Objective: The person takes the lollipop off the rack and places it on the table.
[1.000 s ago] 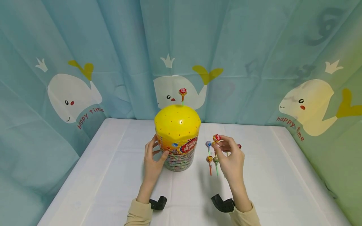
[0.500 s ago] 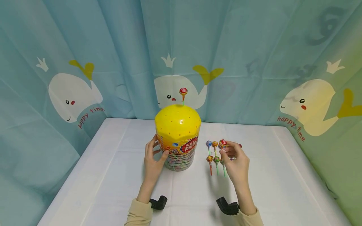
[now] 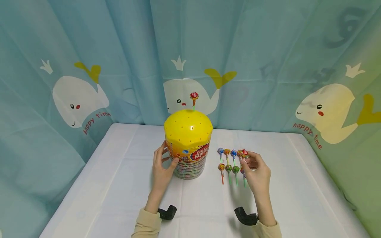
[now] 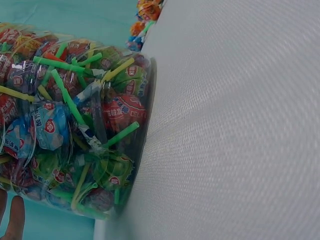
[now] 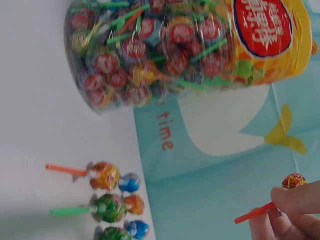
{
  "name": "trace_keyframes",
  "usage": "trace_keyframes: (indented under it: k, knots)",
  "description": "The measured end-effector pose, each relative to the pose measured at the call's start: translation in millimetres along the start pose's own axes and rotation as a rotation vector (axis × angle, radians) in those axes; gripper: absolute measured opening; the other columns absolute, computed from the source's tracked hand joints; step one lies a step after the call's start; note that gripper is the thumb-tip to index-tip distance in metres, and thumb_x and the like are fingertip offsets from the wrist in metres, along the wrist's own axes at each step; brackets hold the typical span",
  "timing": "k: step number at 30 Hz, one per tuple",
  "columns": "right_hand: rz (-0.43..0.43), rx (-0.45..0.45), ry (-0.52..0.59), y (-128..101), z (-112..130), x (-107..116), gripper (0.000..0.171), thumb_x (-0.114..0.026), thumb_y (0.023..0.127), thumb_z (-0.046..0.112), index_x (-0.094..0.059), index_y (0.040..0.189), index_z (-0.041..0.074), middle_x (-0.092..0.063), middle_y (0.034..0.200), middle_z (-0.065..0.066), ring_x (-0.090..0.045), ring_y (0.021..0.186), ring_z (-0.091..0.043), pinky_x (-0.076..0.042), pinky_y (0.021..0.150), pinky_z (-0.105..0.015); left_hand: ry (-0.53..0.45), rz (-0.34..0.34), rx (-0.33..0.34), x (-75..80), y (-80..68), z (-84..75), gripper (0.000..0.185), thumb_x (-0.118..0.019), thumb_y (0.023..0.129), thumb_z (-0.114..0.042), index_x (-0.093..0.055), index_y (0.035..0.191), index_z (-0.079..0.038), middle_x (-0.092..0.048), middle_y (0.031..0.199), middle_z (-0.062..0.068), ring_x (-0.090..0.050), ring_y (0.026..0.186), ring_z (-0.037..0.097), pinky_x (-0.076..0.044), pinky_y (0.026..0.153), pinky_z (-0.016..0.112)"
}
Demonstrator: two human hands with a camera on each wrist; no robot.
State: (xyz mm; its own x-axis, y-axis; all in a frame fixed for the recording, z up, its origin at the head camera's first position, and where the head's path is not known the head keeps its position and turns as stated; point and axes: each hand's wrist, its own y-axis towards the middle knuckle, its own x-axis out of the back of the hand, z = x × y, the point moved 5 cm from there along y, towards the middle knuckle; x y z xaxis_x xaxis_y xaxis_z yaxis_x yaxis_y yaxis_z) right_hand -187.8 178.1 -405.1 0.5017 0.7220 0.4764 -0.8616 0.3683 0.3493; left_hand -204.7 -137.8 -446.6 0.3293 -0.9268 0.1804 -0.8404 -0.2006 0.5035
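Observation:
In the head view, a clear jar of lollipops (image 3: pixel 190 171) stands upright under a yellow dome lid (image 3: pixel 187 129) dotted with small holes. My left hand (image 3: pixel 161 172) holds its left side, thumb at the front and fingers round the side. One lollipop (image 3: pixel 194 96) sticks up from the back of the lid. My right hand (image 3: pixel 258 173) pinches another lollipop (image 5: pixel 294 180) by its orange stick; its wrapper is red and yellow. This one is over the right end of two rows of lollipops (image 3: pixel 228 168) on the table, partly covering them in the head view.
White cloth covers the table (image 3: pixel 125 191), whose far edge meets a blue-green curtain (image 3: pixel 262 99) printed with whales. A black curved piece (image 3: pixel 168 212) sits at my left wrist, and a similar black piece (image 3: pixel 245 216) at my right wrist.
My right hand has moved right and slightly toward me with its lollipop, uncovering more of the two rows. My left hand stays on the jar.

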Motion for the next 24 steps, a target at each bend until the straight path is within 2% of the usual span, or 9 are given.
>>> trace_keyframes:
  k: [3, 10, 17, 24]
  knots:
    - [-0.002, -0.012, -0.005, 2, -6, 3, 0.032, -0.07, 0.083, 0.0, -0.065, 0.114, 0.001, -0.067, 0.086, -0.014, -0.048, 0.069, 0.013, -0.04, 0.067, -0.001, 0.004, 0.0, 0.005, 0.1, 0.5, -6.7, 0.074, -0.07, 0.083, -0.008, -0.035, 0.148, -0.009, -0.044, 0.136, 0.022, -0.047, 0.122, 0.035, -0.047, 0.091, 0.049]
    - [0.042, -0.1, -0.024, 8, -24, 5, 0.032, -0.07, 0.083, 0.003, -0.065, 0.115, 0.002, -0.065, 0.088, -0.013, -0.048, 0.069, 0.01, -0.04, 0.064, -0.001, 0.002, 0.019, 0.01, 4.3, 1.2, -40.6, 0.07, -0.069, 0.084, -0.007, -0.037, 0.145, 0.001, -0.044, 0.134, 0.025, -0.047, 0.121, 0.039, -0.047, 0.09, 0.051]
    - [0.126, -0.167, -0.048, 12, -44, 8, 0.033, -0.071, 0.084, 0.006, -0.064, 0.116, 0.003, -0.066, 0.085, -0.011, -0.049, 0.068, 0.005, -0.041, 0.061, -0.01, -0.007, 0.02, 0.014, 4.4, 1.7, -42.2, 0.07, -0.068, 0.083, -0.004, -0.036, 0.146, 0.0, -0.044, 0.133, 0.027, -0.047, 0.12, 0.04, -0.046, 0.09, 0.054]
    - [0.202, -0.248, -0.027, 15, -68, 11, 0.033, -0.071, 0.085, 0.01, -0.064, 0.115, 0.002, -0.064, 0.075, 0.004, -0.05, 0.065, 0.005, -0.04, 0.06, -0.016, -0.007, 0.017, 0.013, 4.2, 2.1, -40.7, 0.07, -0.068, 0.083, -0.004, -0.037, 0.146, 0.0, -0.044, 0.132, 0.027, -0.046, 0.119, 0.04, -0.046, 0.09, 0.052]
